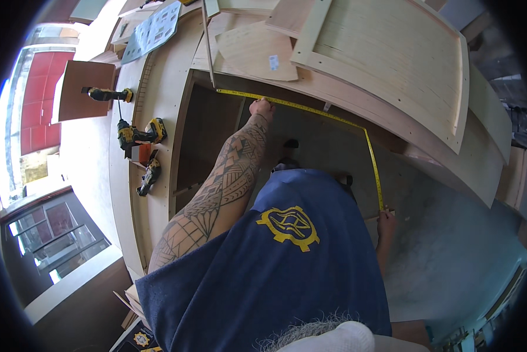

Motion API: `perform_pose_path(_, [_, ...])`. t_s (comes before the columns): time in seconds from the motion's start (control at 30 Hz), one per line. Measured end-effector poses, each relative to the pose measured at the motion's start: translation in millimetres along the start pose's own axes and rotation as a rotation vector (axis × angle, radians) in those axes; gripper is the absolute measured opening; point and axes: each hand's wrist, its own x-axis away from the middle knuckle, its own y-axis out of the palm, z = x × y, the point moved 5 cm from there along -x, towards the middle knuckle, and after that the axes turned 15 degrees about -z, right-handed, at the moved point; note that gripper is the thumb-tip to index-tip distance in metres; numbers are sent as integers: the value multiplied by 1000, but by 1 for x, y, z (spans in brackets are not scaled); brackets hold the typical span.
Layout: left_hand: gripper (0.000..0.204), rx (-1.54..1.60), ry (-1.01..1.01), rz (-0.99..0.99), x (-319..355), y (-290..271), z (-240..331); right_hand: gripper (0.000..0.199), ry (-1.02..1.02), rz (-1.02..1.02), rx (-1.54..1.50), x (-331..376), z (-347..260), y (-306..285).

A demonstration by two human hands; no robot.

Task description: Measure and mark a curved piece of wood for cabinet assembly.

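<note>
The left hand is stretched far out, fingers curled closed and pressing the yellow tape measure against the far upper edge of a dark opening in a large wooden cabinet, which pins the tape at that point so it cannot slide. The right hand sits nearer and to the right, closed around the other end of the tape near a small wooden block; whether the tape's case is in that palm cannot be told, since the fingers hide it. Between the hands the tape runs right along the far edge of the opening, bends at the far right corner and comes down toward the right hand, held taut, it seems, so that it follows the frame and reads true. The person in a blue shirt leans over the opening, which brings both ends within reach. On the pale panel to the left lie three yellow and black power drills, set aside but close. Beyond the opening, framed plywood panels and a rounded board lean stacked on one another, kept off the edge being measured. A printed sheet rests at the far left.
</note>
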Motion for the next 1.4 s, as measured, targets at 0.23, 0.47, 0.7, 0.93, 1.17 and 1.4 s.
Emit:
perform_pose_path(0.23, [9,108,111,-1,-48,-29,45,32,116,-42,-72,16,-89,49])
perform_pose_path(0.47, [13,100,157,33,-91,-58,76,34,123,-13,-101,41,-112,87])
perform_pose_path(0.7, [25,205,113,-45,-122,-81,107,34,7,85,-78,30,-122,98])
perform_pose_path(0.93, [24,99,34,-103,-111,-62,111,32,14,251,-44,45,-149,92])
perform_pose_path(1.17, [23,65,3,-118,-104,-64,117,32,142,148,-28,54,-173,93])
perform_pose_path(1.4, [27,6,-13,-73,-94,-59,122,32,139,169,-53,60,-178,97])
